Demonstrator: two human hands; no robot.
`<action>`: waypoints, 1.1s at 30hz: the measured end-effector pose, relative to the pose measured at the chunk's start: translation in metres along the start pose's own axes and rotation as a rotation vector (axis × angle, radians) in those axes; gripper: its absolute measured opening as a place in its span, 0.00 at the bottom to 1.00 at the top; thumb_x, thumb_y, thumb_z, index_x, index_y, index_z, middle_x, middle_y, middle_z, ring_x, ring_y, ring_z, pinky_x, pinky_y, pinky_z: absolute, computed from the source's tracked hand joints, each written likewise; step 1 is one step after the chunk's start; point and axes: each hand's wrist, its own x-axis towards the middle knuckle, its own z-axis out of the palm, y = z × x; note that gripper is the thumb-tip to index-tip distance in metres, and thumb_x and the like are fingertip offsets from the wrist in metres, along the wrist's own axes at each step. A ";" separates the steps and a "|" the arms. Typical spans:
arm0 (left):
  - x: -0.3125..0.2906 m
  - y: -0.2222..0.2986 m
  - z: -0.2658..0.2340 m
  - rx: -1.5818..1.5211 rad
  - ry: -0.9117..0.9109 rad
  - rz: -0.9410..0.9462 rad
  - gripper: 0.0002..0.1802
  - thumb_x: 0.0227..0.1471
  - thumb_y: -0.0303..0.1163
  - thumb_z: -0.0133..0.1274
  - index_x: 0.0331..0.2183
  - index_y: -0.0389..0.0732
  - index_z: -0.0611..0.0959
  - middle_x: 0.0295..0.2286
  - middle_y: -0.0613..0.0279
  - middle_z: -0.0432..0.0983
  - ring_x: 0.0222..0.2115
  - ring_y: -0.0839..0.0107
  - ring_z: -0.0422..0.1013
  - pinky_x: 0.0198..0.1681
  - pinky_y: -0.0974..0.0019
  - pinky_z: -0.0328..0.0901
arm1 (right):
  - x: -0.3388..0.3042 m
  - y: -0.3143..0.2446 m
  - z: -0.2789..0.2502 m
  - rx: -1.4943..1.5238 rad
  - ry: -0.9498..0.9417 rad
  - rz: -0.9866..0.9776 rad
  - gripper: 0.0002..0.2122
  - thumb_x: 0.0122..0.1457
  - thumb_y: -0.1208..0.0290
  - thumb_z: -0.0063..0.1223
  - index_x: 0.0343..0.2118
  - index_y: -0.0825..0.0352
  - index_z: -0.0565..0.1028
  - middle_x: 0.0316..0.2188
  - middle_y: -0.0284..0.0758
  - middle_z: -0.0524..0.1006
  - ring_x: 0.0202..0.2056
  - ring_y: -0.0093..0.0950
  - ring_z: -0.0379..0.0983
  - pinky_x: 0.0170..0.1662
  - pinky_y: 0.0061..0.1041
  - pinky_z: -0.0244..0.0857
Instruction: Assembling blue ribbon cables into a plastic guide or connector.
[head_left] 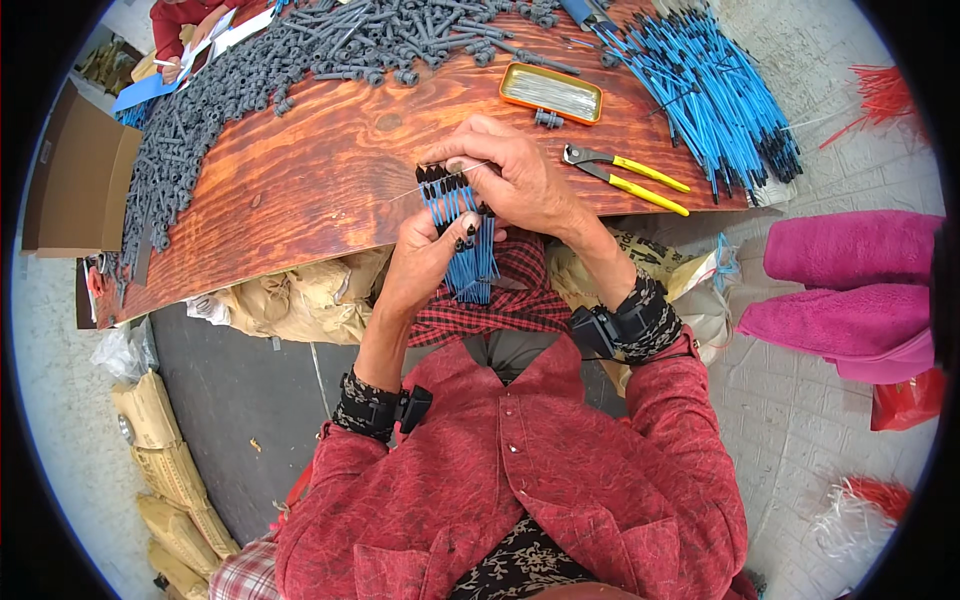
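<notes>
Just over the near edge of the wooden table, my left hand (425, 255) grips a small bunch of thin blue rods (470, 275) with black tips. Several of the black tips (435, 178) are lined up side by side above the fingers. Across them runs a thin metal wire (408, 192), its free end sticking out to the left. My right hand (515, 175) is closed at the right end of this row, with thumb and fingers pinching the wire. The fingers partly hide how the wire meets the tips.
Yellow-handled nippers (640, 182) lie right of my hands, near an orange-rimmed tin (551, 94) of thin wires. A large pile of blue rods (710, 95) covers the right end. Grey plastic parts (230, 110) heap along the far side. A cardboard box (80, 180) stands left; a person's hand (172, 70) shows far left.
</notes>
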 end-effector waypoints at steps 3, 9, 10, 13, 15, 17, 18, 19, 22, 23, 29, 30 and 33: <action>-0.001 0.001 -0.005 0.005 -0.030 0.000 0.15 0.63 0.34 0.53 0.47 0.36 0.80 0.36 0.57 0.81 0.38 0.66 0.81 0.39 0.65 0.77 | -0.002 0.001 0.001 -0.001 -0.019 0.023 0.11 0.60 0.79 0.49 0.43 0.66 0.80 0.34 0.36 0.76 0.36 0.31 0.73 0.41 0.29 0.67; -0.002 -0.005 -0.009 0.010 -0.034 -0.026 0.15 0.64 0.32 0.53 0.48 0.35 0.80 0.38 0.55 0.82 0.39 0.68 0.80 0.40 0.66 0.77 | -0.002 -0.001 0.003 -0.016 -0.028 -0.010 0.11 0.60 0.78 0.49 0.43 0.66 0.80 0.34 0.36 0.76 0.38 0.32 0.74 0.42 0.30 0.67; -0.001 -0.006 -0.011 0.022 -0.042 -0.044 0.14 0.64 0.31 0.52 0.48 0.35 0.80 0.38 0.55 0.82 0.39 0.68 0.80 0.41 0.66 0.77 | -0.002 0.002 0.004 -0.036 -0.011 -0.045 0.11 0.58 0.77 0.51 0.43 0.64 0.81 0.33 0.35 0.76 0.37 0.33 0.75 0.40 0.31 0.68; -0.002 -0.005 -0.014 0.012 -0.059 -0.070 0.12 0.64 0.29 0.51 0.47 0.35 0.81 0.39 0.54 0.82 0.39 0.67 0.80 0.41 0.66 0.77 | 0.000 0.000 0.001 -0.065 -0.041 -0.055 0.10 0.58 0.75 0.54 0.42 0.63 0.81 0.32 0.35 0.76 0.36 0.34 0.75 0.39 0.32 0.69; -0.002 -0.007 -0.015 0.029 -0.059 -0.065 0.12 0.64 0.29 0.51 0.47 0.34 0.81 0.39 0.54 0.82 0.39 0.67 0.80 0.42 0.65 0.77 | 0.000 0.000 0.001 -0.077 -0.086 -0.029 0.10 0.58 0.76 0.54 0.42 0.65 0.81 0.32 0.35 0.77 0.36 0.33 0.75 0.40 0.31 0.68; -0.003 -0.007 -0.013 0.045 -0.061 -0.059 0.12 0.64 0.29 0.51 0.47 0.34 0.81 0.39 0.53 0.82 0.40 0.66 0.80 0.42 0.65 0.77 | 0.001 0.004 0.003 -0.080 -0.065 -0.063 0.09 0.57 0.76 0.56 0.41 0.65 0.81 0.31 0.34 0.77 0.35 0.32 0.75 0.38 0.30 0.68; -0.003 -0.007 -0.012 0.033 -0.058 -0.039 0.12 0.64 0.29 0.51 0.47 0.34 0.81 0.39 0.53 0.82 0.40 0.66 0.80 0.43 0.65 0.77 | 0.000 0.003 0.002 -0.082 -0.063 -0.063 0.09 0.57 0.76 0.56 0.41 0.65 0.81 0.31 0.34 0.77 0.35 0.32 0.75 0.38 0.30 0.68; -0.003 -0.007 -0.011 0.021 -0.056 -0.018 0.13 0.64 0.29 0.51 0.47 0.34 0.80 0.40 0.53 0.82 0.40 0.66 0.80 0.43 0.65 0.76 | 0.000 0.000 0.002 -0.069 -0.039 -0.060 0.09 0.57 0.77 0.56 0.41 0.65 0.82 0.30 0.34 0.77 0.34 0.31 0.75 0.37 0.30 0.68; -0.002 -0.005 -0.009 0.012 -0.071 -0.008 0.13 0.64 0.29 0.51 0.47 0.33 0.80 0.39 0.53 0.82 0.40 0.67 0.80 0.43 0.65 0.76 | 0.000 -0.002 0.003 -0.051 0.019 -0.054 0.08 0.57 0.76 0.58 0.39 0.64 0.82 0.30 0.33 0.77 0.33 0.30 0.75 0.36 0.29 0.69; -0.002 -0.002 -0.006 0.012 -0.071 -0.006 0.13 0.64 0.29 0.51 0.47 0.33 0.80 0.39 0.53 0.82 0.40 0.67 0.80 0.43 0.65 0.76 | -0.001 -0.005 0.001 -0.056 0.063 -0.055 0.07 0.56 0.74 0.59 0.37 0.63 0.83 0.30 0.33 0.77 0.32 0.30 0.76 0.35 0.29 0.69; -0.002 0.000 0.001 0.025 -0.045 -0.013 0.10 0.64 0.34 0.53 0.37 0.36 0.80 0.35 0.56 0.81 0.40 0.64 0.81 0.41 0.65 0.76 | -0.005 -0.008 -0.001 -0.035 0.045 -0.022 0.07 0.58 0.79 0.55 0.38 0.66 0.81 0.32 0.32 0.77 0.33 0.25 0.75 0.36 0.25 0.68; -0.003 0.000 0.001 0.014 -0.034 -0.034 0.10 0.64 0.34 0.53 0.37 0.36 0.80 0.35 0.56 0.81 0.40 0.64 0.81 0.40 0.66 0.76 | -0.006 -0.006 -0.001 -0.036 0.047 -0.021 0.07 0.58 0.79 0.55 0.38 0.66 0.81 0.32 0.32 0.77 0.33 0.25 0.75 0.36 0.25 0.68; -0.002 -0.001 -0.001 0.032 -0.036 -0.030 0.11 0.63 0.35 0.53 0.38 0.36 0.81 0.34 0.56 0.82 0.38 0.66 0.81 0.39 0.66 0.76 | -0.006 -0.004 0.001 -0.020 0.054 -0.051 0.07 0.58 0.79 0.55 0.38 0.67 0.81 0.32 0.33 0.77 0.33 0.26 0.75 0.36 0.25 0.68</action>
